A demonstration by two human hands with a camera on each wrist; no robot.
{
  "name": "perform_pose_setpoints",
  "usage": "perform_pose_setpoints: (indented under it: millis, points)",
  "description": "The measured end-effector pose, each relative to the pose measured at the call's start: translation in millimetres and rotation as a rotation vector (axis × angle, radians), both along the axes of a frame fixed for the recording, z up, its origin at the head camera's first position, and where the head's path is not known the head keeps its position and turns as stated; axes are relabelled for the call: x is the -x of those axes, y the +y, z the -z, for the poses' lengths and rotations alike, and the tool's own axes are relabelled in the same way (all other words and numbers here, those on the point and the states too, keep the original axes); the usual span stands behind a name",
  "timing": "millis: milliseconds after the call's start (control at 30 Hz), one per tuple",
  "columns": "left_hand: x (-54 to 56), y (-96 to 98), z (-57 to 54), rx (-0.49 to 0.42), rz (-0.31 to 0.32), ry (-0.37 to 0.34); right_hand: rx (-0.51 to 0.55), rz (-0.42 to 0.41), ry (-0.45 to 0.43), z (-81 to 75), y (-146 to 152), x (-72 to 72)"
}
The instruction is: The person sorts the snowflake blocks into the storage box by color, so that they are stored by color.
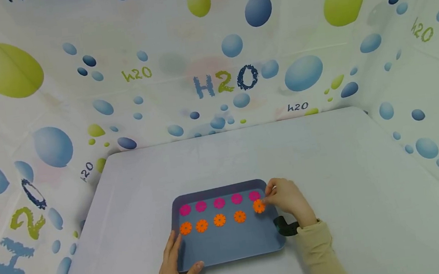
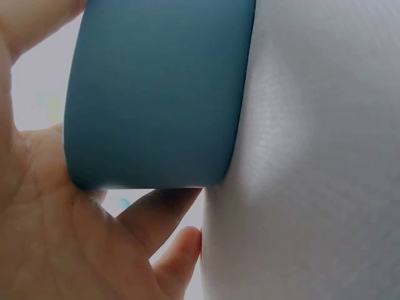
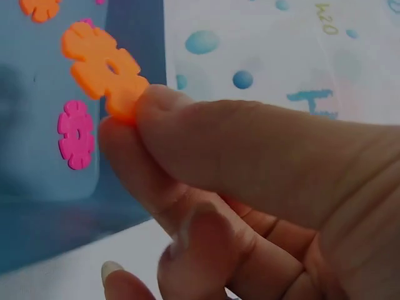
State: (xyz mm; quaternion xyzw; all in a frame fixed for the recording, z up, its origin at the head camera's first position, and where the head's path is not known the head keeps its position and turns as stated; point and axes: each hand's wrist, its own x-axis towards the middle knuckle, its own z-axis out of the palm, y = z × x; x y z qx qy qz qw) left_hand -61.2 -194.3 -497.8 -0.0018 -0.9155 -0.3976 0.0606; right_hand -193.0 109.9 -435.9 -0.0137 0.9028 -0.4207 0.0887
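A blue-grey tray point(image 1: 233, 245) lies on the white table. Inside, a row of pink notched discs point(image 1: 219, 203) runs along the back, and a row of orange notched discs point(image 1: 219, 220) lies in front of it. At the tray's right side, my right hand point(image 1: 288, 197) pinches one orange notched disc point(image 3: 106, 69) between thumb and fingertip, above the tray and near the rightmost pink disc point(image 3: 77, 134). My left hand point(image 1: 172, 271) rests spread at the tray's front left corner, fingers fairly straight along the left side, thumb at the front edge.
White cloth covers the table point(image 1: 356, 175) around the tray. A patterned curtain point(image 1: 209, 56) with blue and green drops and "H2O" lettering stands behind and on both sides. A black band point(image 1: 285, 226) sits at my right wrist.
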Motion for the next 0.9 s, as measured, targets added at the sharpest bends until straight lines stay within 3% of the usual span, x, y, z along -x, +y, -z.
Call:
perform_pose_setpoints:
  millis: [367, 900]
  points:
    - [-0.5, 0.3, -1.1, -0.005, -0.004, 0.005, -0.207, -0.035, 0.048, 1.6, -15.7, -3.1]
    - [0.0, -0.7, 0.0, -0.014, -0.004, 0.008, -0.218, -0.037, 0.048, 5.2, -16.6, -4.3]
